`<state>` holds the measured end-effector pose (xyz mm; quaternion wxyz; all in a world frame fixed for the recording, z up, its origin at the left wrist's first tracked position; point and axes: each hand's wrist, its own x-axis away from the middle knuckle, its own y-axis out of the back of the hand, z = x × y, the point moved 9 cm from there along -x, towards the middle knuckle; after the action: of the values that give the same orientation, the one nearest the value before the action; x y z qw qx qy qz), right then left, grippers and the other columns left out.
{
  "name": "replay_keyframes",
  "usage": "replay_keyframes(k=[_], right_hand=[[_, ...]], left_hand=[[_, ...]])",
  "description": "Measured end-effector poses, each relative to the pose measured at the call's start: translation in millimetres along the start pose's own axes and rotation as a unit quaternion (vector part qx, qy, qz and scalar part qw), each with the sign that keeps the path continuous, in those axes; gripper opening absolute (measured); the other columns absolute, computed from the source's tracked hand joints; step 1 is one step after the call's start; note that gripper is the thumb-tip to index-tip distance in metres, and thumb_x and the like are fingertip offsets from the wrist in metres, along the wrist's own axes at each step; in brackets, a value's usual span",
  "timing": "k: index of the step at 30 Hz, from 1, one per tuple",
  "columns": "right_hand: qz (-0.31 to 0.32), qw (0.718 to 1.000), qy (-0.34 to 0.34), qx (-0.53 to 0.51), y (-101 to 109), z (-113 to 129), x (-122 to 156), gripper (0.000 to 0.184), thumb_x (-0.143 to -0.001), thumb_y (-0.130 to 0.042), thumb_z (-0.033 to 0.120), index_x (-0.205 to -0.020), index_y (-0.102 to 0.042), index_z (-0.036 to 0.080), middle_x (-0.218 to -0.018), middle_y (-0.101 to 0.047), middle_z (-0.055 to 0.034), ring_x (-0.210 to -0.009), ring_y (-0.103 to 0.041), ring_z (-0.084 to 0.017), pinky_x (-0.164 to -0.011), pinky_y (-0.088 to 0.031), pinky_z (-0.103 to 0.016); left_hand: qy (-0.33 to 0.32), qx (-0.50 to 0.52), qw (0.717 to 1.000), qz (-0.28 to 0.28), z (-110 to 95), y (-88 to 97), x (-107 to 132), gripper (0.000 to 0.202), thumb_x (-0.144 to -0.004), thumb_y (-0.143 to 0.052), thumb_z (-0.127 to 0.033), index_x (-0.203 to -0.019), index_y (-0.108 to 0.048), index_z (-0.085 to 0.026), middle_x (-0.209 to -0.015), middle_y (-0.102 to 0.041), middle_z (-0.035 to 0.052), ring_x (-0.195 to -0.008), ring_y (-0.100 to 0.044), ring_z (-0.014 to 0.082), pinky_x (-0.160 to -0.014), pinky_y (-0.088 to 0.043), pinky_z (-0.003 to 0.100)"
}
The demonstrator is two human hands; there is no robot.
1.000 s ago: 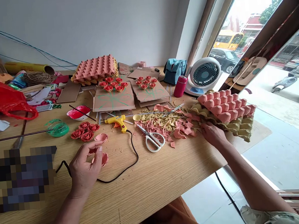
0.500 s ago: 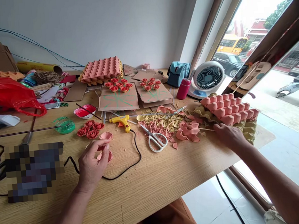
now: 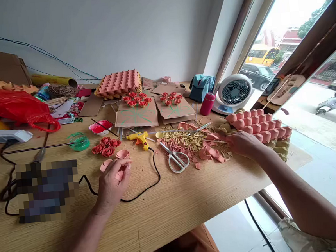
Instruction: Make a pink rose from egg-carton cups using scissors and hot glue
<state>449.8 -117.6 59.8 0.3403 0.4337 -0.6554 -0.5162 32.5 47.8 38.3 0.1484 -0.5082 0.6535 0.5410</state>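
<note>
My left hand (image 3: pixel 113 184) rests on the wooden table (image 3: pixel 169 208) with its fingers pinched on a small pink cardboard petal piece (image 3: pixel 119 175). Just beyond it lie a pink paper cup (image 3: pixel 122 154) and three finished red paper roses (image 3: pixel 106 146). My right hand (image 3: pixel 241 143) reaches to the right and lies on a pile of pink and yellow egg-tray scraps (image 3: pixel 195 141), next to a stack of pink egg trays (image 3: pixel 257 125). Whether it grips a scrap cannot be seen. White-handled scissors (image 3: pixel 177 159) and a yellow glue gun (image 3: pixel 139 138) lie between my hands.
A black cord (image 3: pixel 149 182) runs from the glue gun past my left hand. Cardboard sheets with red roses (image 3: pixel 137 112) and another egg-tray stack (image 3: pixel 118 83) sit further back. A small white fan (image 3: pixel 232 93), a red bottle (image 3: pixel 207 103) and a red bag (image 3: pixel 16 110) stand around.
My left hand has lowered onto the table over the pink piece. My right hand has shifted from the table edge up onto the scraps beside the tray stack. The camera view has drifted right.
</note>
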Motion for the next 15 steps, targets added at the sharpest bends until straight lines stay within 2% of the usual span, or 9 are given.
replay_keyframes(k=[2,5,7,9,11,13,15], right_hand=[[-0.005,0.999,0.030,-0.024,10.2,5.6,5.5,0.025,-0.085,-0.051,0.011,-0.090,-0.075,0.018,-0.087,-0.075,-0.0099,-0.079,-0.067,-0.021,-0.067,-0.044,-0.028],[-0.039,0.978,0.115,-0.170,30.9,38.1,19.4,0.026,-0.093,-0.046,0.020,-0.092,-0.072,0.018,-0.086,-0.073,-0.0084,-0.072,-0.062,-0.018,-0.067,-0.044,-0.029],[-0.042,0.944,0.157,-0.287,37.3,73.3,25.4,0.025,-0.097,-0.044,0.027,-0.088,-0.067,0.019,-0.079,-0.068,-0.0053,-0.068,-0.058,-0.017,-0.064,-0.043,-0.027],[-0.027,0.905,0.195,-0.378,36.2,117.9,26.8,0.024,-0.099,-0.045,0.030,-0.086,-0.062,0.020,-0.076,-0.063,-0.0026,-0.067,-0.054,-0.015,-0.062,-0.042,-0.026],[-0.019,0.875,0.224,-0.429,33.7,162.6,24.9,0.020,-0.098,-0.049,0.030,-0.087,-0.062,0.020,-0.077,-0.062,-0.0014,-0.069,-0.053,-0.015,-0.063,-0.042,-0.025],[0.002,0.846,0.261,-0.465,30.5,203.3,22.3,0.019,-0.100,-0.047,0.028,-0.092,-0.063,0.020,-0.079,-0.062,-0.0010,-0.069,-0.052,-0.014,-0.062,-0.041,-0.025],[0.006,0.826,0.290,-0.483,30.5,231.1,18.8,0.018,-0.100,-0.048,0.025,-0.092,-0.063,0.020,-0.080,-0.061,-0.0013,-0.068,-0.052,-0.013,-0.061,-0.041,-0.025]], left_hand=[[0.004,0.000,1.000,0.001,0.2,0.6,-0.7,0.009,-0.093,-0.057,-0.021,-0.095,-0.066,-0.020,-0.083,-0.072,0.0017,-0.075,-0.066,0.0179,-0.078,-0.050,0.032],[0.012,0.018,1.000,-0.001,-1.1,1.5,-1.3,0.009,-0.093,-0.058,-0.021,-0.095,-0.067,-0.019,-0.082,-0.072,0.0016,-0.074,-0.065,0.0173,-0.079,-0.049,0.031],[0.014,0.041,0.999,0.002,-5.4,0.2,-0.8,0.009,-0.093,-0.058,-0.019,-0.096,-0.066,-0.019,-0.083,-0.072,0.0018,-0.075,-0.065,0.0164,-0.081,-0.049,0.031],[0.021,0.078,0.997,0.016,-11.1,-3.6,1.0,0.010,-0.093,-0.057,-0.017,-0.095,-0.066,-0.018,-0.086,-0.072,0.0030,-0.077,-0.065,0.0155,-0.078,-0.050,0.028],[0.037,0.124,0.991,0.036,-16.3,-9.1,4.1,0.010,-0.094,-0.056,-0.018,-0.095,-0.067,-0.018,-0.085,-0.072,0.0030,-0.075,-0.066,0.0141,-0.075,-0.051,0.026],[0.081,0.178,0.979,0.060,-15.4,-16.3,8.4,0.014,-0.095,-0.057,-0.021,-0.101,-0.068,-0.017,-0.087,-0.072,0.0042,-0.075,-0.066,0.0136,-0.070,-0.052,0.024],[0.119,0.236,0.962,0.068,-13.3,-20.0,11.8,0.019,-0.095,-0.059,-0.026,-0.109,-0.067,-0.017,-0.086,-0.071,0.0043,-0.075,-0.066,0.0138,-0.069,-0.053,0.023]])
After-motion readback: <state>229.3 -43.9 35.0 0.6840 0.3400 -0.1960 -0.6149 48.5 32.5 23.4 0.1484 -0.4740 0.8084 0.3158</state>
